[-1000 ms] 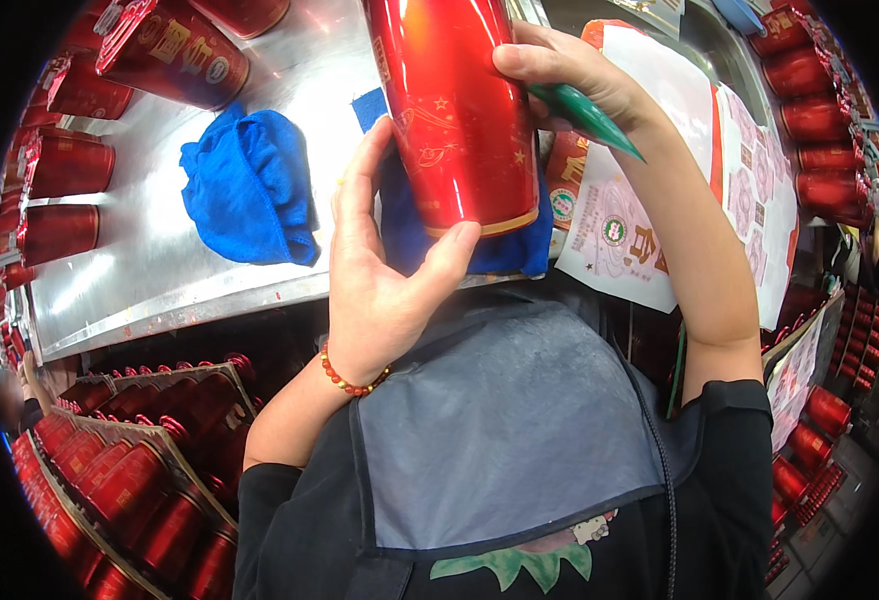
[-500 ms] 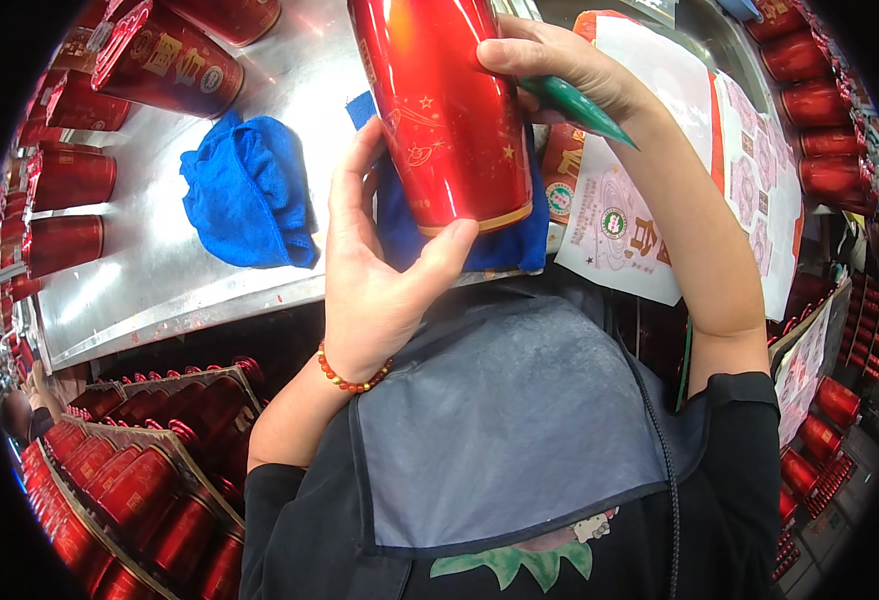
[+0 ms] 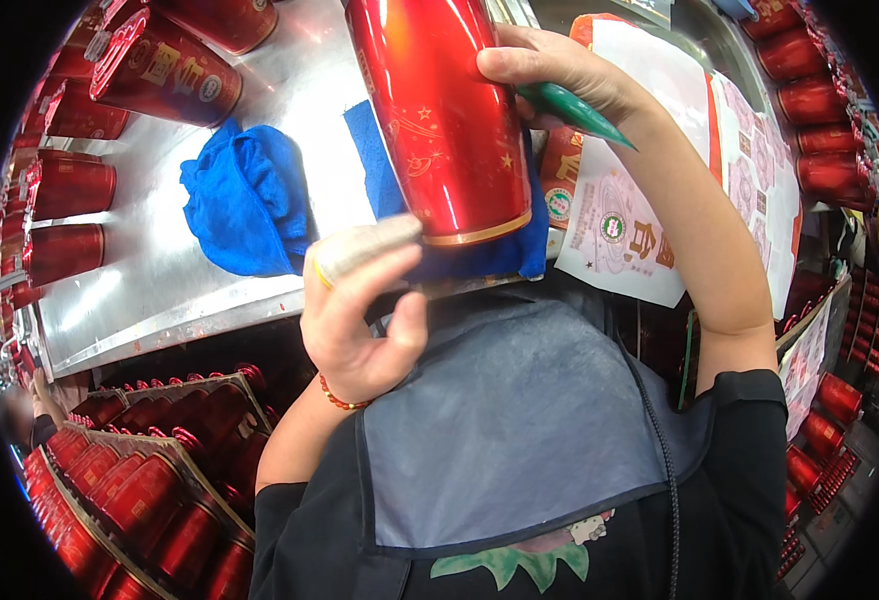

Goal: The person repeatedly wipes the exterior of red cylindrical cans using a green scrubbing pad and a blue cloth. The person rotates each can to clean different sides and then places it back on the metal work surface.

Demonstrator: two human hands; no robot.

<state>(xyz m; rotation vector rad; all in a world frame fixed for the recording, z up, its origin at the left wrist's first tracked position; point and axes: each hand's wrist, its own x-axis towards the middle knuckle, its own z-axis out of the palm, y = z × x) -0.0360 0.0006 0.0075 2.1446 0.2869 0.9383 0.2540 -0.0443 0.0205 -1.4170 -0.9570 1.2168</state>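
A glossy red bottle (image 3: 454, 130) with gold star markings lies tilted over a blue cloth (image 3: 359, 140) on the metal table. My right hand (image 3: 569, 75) grips its upper right side, thumb on the red surface. The same hand keeps a green, pointed, flat tool (image 3: 579, 112) under its fingers, the tip sticking out toward my wrist. Below the bottle's lower left edge is my left hand (image 3: 359, 315), open and holding nothing, fingers curved apart. One of its fingers wears a beige cover, its tip close to the bottle's base; whether they touch I cannot tell.
A crumpled blue cloth (image 3: 244, 200) lies on the metal table (image 3: 159, 300) at left. Printed sheets (image 3: 624, 235) spread at right. Red bottles (image 3: 194, 65) stand along the left, with racks of more (image 3: 139, 490) below and at the right rim (image 3: 809, 100).
My left hand has let go of the bottle's base and drawn down toward me, its fingers turning. The right hand still holds the bottle and the green tool, nearly unmoved.
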